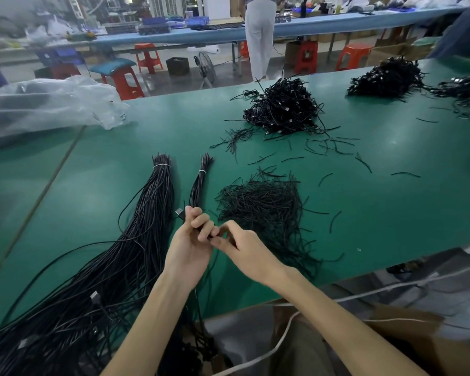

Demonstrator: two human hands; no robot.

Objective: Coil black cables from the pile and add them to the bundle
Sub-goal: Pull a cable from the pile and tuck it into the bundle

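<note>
Table point(106, 185): green; both hands work above its near edge.
Left hand point(190, 244): grip curled tight round a black cable point(204, 232); a plug point(179, 213) juts out on the hand's left.
Right hand point(244, 249): grip narrowed to a thumb-and-forefinger pinch on the same cable, touching the left fingertips.
Thin bundle point(200, 183): lies on the table beyond the left hand, with a white band near its far end; its near end reaches the left fingers.
Thick bundle point(158, 202): just left of the thin one, also banded in white, fanning out toward the near left corner.
Strands point(261, 207): loose mound of short black pieces, just right of the hands.
Heap point(282, 109): coiled cables, farther back and well apart from the hands.
Bag point(46, 104): clear plastic, at the far left.
</note>
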